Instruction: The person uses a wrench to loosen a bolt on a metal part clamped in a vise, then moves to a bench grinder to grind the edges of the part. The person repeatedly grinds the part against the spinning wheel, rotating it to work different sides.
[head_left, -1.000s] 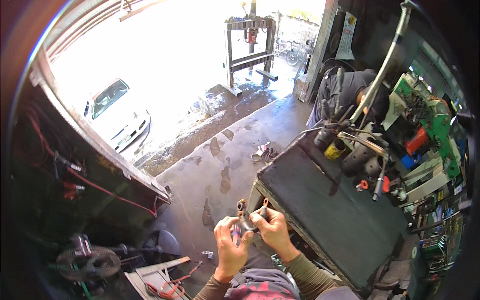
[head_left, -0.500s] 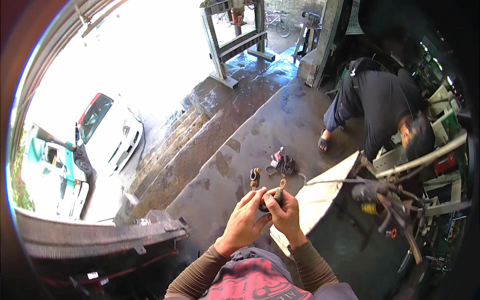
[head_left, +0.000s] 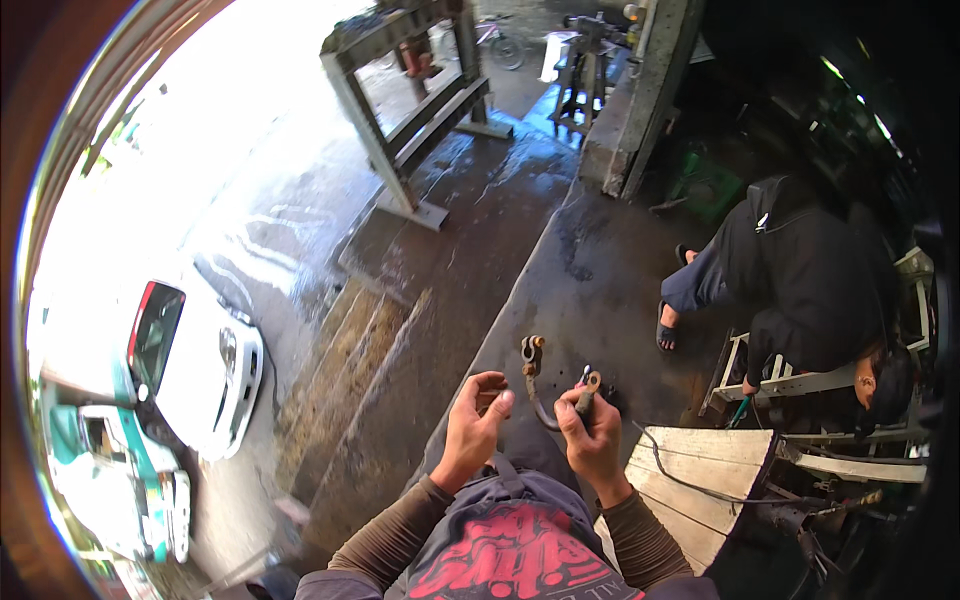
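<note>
My right hand (head_left: 595,440) grips a short dark cable near its metal ring lug (head_left: 593,383). The cable (head_left: 542,410) curves down and round to the left, rising to a dirty metal clamp terminal (head_left: 532,356) with a brass-coloured bolt, which stands up between my hands. My left hand (head_left: 470,430) is just left of the cable, apart from it, its fingers loosely curled. Small, unclear items lie on the concrete floor behind my right hand.
A person (head_left: 800,280) in dark clothes bends at the right beside metal frames. A pale plank panel (head_left: 690,465) is at lower right. Concrete steps (head_left: 350,380) descend leftward toward a white car (head_left: 205,390) and a teal-and-white vehicle (head_left: 120,480). A press frame (head_left: 360,100) stands ahead.
My left hand has moved away from the cable, which stays in my right hand. The view has swung toward the steps, and the bench has shifted out toward the lower right.
</note>
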